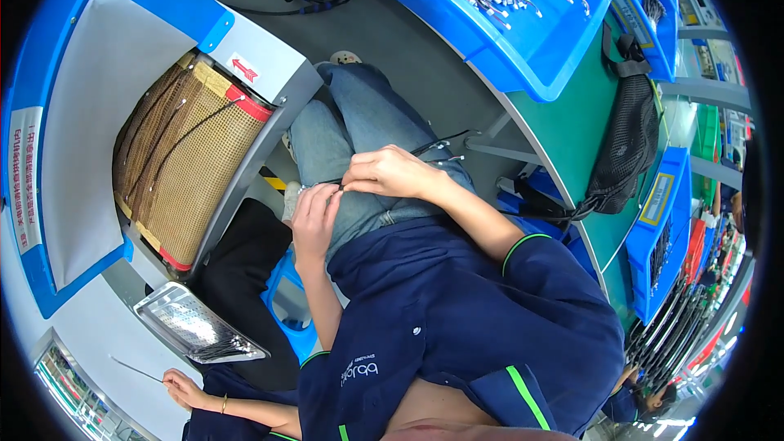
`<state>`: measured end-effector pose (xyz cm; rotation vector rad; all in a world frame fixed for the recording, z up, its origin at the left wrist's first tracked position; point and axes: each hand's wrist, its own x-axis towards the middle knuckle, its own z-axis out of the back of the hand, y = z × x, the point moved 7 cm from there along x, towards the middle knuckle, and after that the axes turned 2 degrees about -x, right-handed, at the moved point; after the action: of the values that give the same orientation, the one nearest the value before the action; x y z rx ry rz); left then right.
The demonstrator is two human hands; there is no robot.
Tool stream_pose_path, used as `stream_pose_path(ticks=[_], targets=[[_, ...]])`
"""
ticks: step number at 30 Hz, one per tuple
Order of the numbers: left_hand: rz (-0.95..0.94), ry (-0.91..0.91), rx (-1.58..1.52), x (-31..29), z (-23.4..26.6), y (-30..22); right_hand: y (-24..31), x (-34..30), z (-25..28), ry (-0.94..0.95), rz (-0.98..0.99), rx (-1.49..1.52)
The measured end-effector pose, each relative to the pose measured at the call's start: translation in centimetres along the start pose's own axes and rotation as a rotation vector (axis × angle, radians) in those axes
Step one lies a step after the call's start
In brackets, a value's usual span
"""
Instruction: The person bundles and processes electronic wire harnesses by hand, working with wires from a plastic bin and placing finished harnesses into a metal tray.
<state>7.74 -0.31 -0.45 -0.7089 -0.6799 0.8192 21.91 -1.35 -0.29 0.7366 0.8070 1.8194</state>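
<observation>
Over my lap, my left hand (314, 220) and my right hand (388, 173) meet with their fingertips pinched together. Between them runs a thin dark cable (329, 182), mostly covered by the fingers. A few more black cables (429, 147) with small white connectors lie across my jeans, beside and partly behind my right hand. Whether any of these belong to the cable in my fingers is hidden.
To the left, a mesh conveyor belt (204, 139) carries several thin cables out of a blue-and-white machine (73, 114). A co-worker's hand (186, 389) holds a thin cable near a metal tray (175, 318). Blue bins (543, 86) of cables and a black mesh bag (625, 147) sit right.
</observation>
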Motion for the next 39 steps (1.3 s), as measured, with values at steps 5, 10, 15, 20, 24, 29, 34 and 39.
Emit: stream_pose_path(ticks=[5, 10, 15, 20, 24, 29, 34, 39], targets=[[-0.064, 0.003, 0.045, 0.2, 0.2, -0.5, -0.2, 0.0, -0.1, 0.011, -0.052, 0.037], [-0.035, -0.042, -0.010, 0.3, 0.3, -0.4, 0.5, 0.0, 0.6, 0.034, 0.007, 0.078], [-0.053, -0.079, -0.011, 0.8, 0.8, -0.5, -0.2, -0.5, 1.6, -0.019, -0.032, 0.118], [-0.065, -0.070, 0.014, 1.3, 1.1, -0.5, 0.3, -0.2, 1.5, -0.023, 0.012, 0.128], [-0.048, -0.058, 0.070, 1.2, 1.9, 0.2, -0.2, -0.4, 2.3, -0.021, 0.014, 0.102], [0.012, -0.090, 0.173, -0.5, 3.9, 2.7, -3.0, -1.7, 5.2, 0.024, -0.034, -0.140], [0.126, -0.157, 0.211, -2.0, 6.3, 4.8, -4.7, -2.9, 7.9, -0.036, -0.224, -0.234], [0.148, -0.164, 0.233, -3.1, 7.3, 5.7, -5.1, -3.2, 8.3, -0.094, -0.262, -0.155]])
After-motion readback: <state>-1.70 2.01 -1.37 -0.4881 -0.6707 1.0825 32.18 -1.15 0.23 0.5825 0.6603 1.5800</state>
